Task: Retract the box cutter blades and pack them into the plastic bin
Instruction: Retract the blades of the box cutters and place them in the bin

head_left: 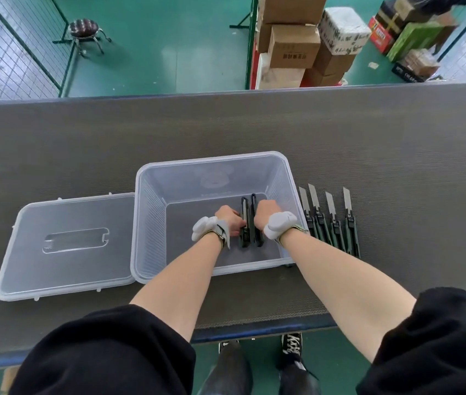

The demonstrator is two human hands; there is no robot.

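A clear plastic bin [212, 163] stands on the grey table in front of me. Two dark box cutters lie side by side on its floor, blades retracted: the left box cutter [244, 223] and the right box cutter [254, 220]. My left hand [230, 220] is inside the bin with its fingers closed on the left cutter. My right hand [264, 213] is inside too, closed against the right cutter. To the right of the bin, several more box cutters [331, 220] lie in a row on the table with their blades extended.
The bin's clear lid [66, 246] lies flat to the left of the bin, touching it. The table's near edge runs just above my shoes. Beyond the far edge are a green floor, a stool [85, 31] and stacked cardboard boxes [294, 47].
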